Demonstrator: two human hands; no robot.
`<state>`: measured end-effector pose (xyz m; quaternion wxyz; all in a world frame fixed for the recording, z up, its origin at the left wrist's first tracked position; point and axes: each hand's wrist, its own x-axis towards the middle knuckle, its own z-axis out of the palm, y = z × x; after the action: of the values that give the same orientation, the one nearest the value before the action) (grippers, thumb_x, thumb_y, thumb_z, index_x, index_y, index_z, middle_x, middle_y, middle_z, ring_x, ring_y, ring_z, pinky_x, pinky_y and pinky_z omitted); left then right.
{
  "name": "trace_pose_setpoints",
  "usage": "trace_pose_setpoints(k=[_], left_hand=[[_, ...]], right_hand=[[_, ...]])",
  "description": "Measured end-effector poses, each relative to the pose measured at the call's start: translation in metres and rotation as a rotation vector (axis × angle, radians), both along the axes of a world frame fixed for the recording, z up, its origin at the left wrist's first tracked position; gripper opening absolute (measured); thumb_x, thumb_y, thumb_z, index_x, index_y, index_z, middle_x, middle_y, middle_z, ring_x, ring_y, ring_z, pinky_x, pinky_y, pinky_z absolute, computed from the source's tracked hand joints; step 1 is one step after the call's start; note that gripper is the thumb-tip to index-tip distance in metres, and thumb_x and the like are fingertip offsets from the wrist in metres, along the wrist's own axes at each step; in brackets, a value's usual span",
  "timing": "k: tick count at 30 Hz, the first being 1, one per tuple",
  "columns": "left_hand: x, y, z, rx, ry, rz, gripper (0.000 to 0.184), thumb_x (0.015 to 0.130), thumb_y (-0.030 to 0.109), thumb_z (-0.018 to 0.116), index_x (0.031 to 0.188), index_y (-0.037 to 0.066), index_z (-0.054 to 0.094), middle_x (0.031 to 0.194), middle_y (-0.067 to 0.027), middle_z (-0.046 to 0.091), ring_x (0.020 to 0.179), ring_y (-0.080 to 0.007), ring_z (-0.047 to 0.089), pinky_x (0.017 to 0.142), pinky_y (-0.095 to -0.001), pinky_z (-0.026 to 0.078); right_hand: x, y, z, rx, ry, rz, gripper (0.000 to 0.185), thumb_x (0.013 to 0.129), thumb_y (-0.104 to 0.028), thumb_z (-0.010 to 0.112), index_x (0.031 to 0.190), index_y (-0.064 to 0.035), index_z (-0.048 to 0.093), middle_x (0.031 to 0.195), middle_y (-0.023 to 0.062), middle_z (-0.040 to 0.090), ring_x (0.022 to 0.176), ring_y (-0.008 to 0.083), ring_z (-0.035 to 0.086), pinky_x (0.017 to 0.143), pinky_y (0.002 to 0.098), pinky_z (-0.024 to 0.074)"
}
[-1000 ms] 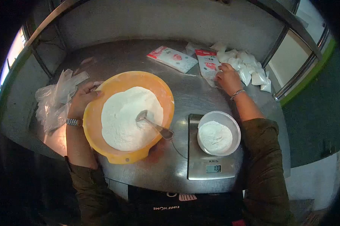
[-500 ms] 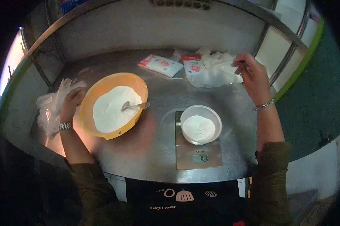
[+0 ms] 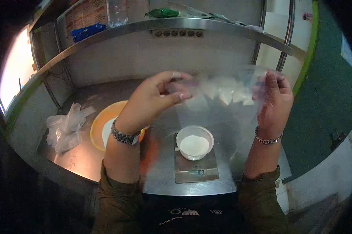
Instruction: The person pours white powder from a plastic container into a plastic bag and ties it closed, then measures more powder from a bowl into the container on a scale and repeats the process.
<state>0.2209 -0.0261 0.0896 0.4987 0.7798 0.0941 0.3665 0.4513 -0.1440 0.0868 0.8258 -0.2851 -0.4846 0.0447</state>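
Note:
My left hand (image 3: 160, 93) and my right hand (image 3: 275, 95) are raised over the table, fingers pinched on a clear plastic bag (image 3: 195, 111) stretched between them. Beneath the bag, a small white plastic bowl (image 3: 211, 146) of white powder (image 3: 194, 146) stands on a flat kitchen scale (image 3: 195, 176), whose display appears to read 100. Partly covered by my left forearm is a yellow bowl (image 3: 95, 126) that also holds white powder (image 3: 107, 130). White pieces (image 3: 226, 95) show blurrily through or behind the bag.
Crumpled clear plastic bags (image 3: 66, 128) lie on the left of the steel table (image 3: 164, 179). Above the back runs a metal shelf (image 3: 222, 28) with a blue packet (image 3: 88, 32) and a green packet (image 3: 163, 13) on it. A socket strip (image 3: 180, 34) is mounted beneath.
Both hands have come up to the middle, my left from beside the yellow bowl, and now hold a clear bag between them. The view has tilted up, showing more of the shelf.

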Motion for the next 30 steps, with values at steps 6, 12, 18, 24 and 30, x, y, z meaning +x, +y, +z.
trace_pose_setpoints(k=[6, 12, 18, 24, 30], left_hand=[[0.007, -0.006, 0.008, 0.024, -0.205, 0.208, 0.014, 0.078, 0.016, 0.07, 0.075, 0.006, 0.061, 0.07, -0.0012, 0.06, 0.066, -0.0068, 0.054, 0.062, -0.0193, 0.04], [0.014, 0.014, -0.012, 0.101, -0.183, 0.282, 0.029, 0.079, 0.019, 0.071, 0.061, 0.007, 0.052, 0.058, 0.0036, 0.049, 0.054, -0.0057, 0.04, 0.049, -0.022, 0.034], [0.031, 0.005, -0.021, 0.318, -0.17, 0.447, 0.039, 0.078, 0.016, 0.07, 0.054, 0.008, 0.04, 0.053, 0.005, 0.04, 0.05, -0.006, 0.035, 0.044, -0.0251, 0.027], [0.031, -0.019, -0.015, 0.601, -0.009, 0.517, 0.037, 0.075, 0.025, 0.069, 0.057, -0.001, 0.05, 0.052, -0.0123, 0.044, 0.046, -0.02, 0.039, 0.045, -0.0342, 0.033], [0.025, -0.024, -0.01, 0.32, -0.046, 0.334, 0.037, 0.075, 0.023, 0.072, 0.056, 0.004, 0.046, 0.054, 0.0039, 0.038, 0.053, -0.0053, 0.033, 0.046, -0.0244, 0.027]], right_hand=[[0.021, 0.0, 0.0, -0.298, -0.029, -0.205, 0.02, 0.083, -0.014, 0.065, 0.096, -0.0011, 0.058, 0.081, 0.0092, 0.064, 0.061, 0.014, 0.062, 0.053, 0.0225, 0.0496], [-0.002, 0.023, -0.011, -0.263, -0.512, -0.881, 0.033, 0.077, -0.016, 0.069, 0.105, -0.0024, 0.055, 0.085, 0.0075, 0.06, 0.079, 0.0203, 0.059, 0.071, 0.0322, 0.0477], [-0.051, 0.002, -0.015, -0.319, -0.805, -0.34, 0.029, 0.075, -0.024, 0.071, 0.088, -0.0037, 0.057, 0.078, 0.0098, 0.057, 0.071, 0.0219, 0.057, 0.063, 0.0323, 0.0451], [-0.066, 0.006, -0.022, -0.524, -0.818, -0.241, 0.026, 0.074, -0.019, 0.068, 0.088, -0.002, 0.055, 0.077, 0.0104, 0.058, 0.069, 0.0211, 0.059, 0.06, 0.0324, 0.046], [-0.064, 0.006, -0.026, -0.421, -0.737, -0.224, 0.02, 0.074, -0.005, 0.059, 0.093, -0.0027, 0.055, 0.078, 0.012, 0.059, 0.07, 0.0249, 0.062, 0.06, 0.0315, 0.0476]])
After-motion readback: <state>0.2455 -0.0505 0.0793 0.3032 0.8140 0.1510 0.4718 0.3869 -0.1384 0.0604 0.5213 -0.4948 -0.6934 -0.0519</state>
